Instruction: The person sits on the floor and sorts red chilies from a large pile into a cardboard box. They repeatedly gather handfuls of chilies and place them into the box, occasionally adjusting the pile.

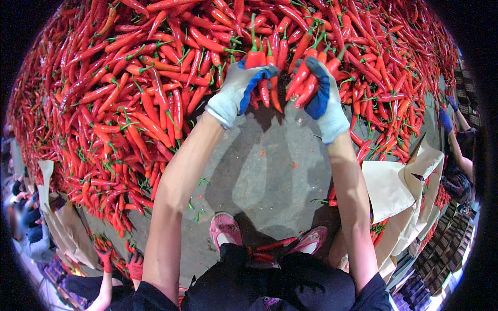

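Note:
My left hand (pixel 244 83), in a white knit glove with a blue coated palm, grips a few red chili peppers (pixel 255 59) with their green stems upward. Close by on the right, my right hand (pixel 322 91) wears a matching glove. It is closed around several red chili peppers (pixel 299 79), stems up and tips pointing down to the left. Both hands hang over the near edge of a large heap of red chili peppers (pixel 148 101) that spreads across the concrete floor (pixel 268 167).
A brown paper sack (pixel 387 190) stands to my right, another (pixel 72 233) at left. Red-gloved hands (pixel 118 262) of another person work at lower left; a blue-gloved hand (pixel 446 118) is at far right. Dark crates (pixel 441 245) are stacked at right. Peppers lie between my pink shoes (pixel 225 229).

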Tool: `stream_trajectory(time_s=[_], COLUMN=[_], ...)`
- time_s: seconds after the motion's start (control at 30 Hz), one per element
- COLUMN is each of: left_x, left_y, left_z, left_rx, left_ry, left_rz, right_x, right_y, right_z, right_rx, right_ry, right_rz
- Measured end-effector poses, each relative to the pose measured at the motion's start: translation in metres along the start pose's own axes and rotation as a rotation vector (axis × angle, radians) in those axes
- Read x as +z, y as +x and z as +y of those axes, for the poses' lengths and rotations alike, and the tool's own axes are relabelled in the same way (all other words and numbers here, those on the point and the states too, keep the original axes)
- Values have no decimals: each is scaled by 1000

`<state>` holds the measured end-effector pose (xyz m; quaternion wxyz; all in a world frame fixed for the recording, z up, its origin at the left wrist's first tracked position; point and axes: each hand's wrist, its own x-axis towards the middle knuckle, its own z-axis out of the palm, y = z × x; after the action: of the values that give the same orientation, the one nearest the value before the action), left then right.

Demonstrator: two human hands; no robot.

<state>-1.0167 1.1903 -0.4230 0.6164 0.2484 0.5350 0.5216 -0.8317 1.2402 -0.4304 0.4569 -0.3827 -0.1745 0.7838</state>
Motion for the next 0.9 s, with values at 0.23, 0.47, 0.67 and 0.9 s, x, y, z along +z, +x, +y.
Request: stream_trajectory(time_s=[0.23,0.47,0.67,0.9], left_x=[19,24,-28,-38], left_y=[-56,-158,-219,-191], left_z=[-10,-84,-117,-71], left_rx=[-173,-360,-459,23], left_ry=[-113,-185,-356,595], left_rz=[-84,-82,69,-179], right_x=[1,-74,-107,-133], right_y=[-53,-144,-191,-215], right_z=[-7,21,24,23], right_rx=[111,372,334,189], right_ry=[-330,-374,31,82], right_rz=[-53,-6,176,274])
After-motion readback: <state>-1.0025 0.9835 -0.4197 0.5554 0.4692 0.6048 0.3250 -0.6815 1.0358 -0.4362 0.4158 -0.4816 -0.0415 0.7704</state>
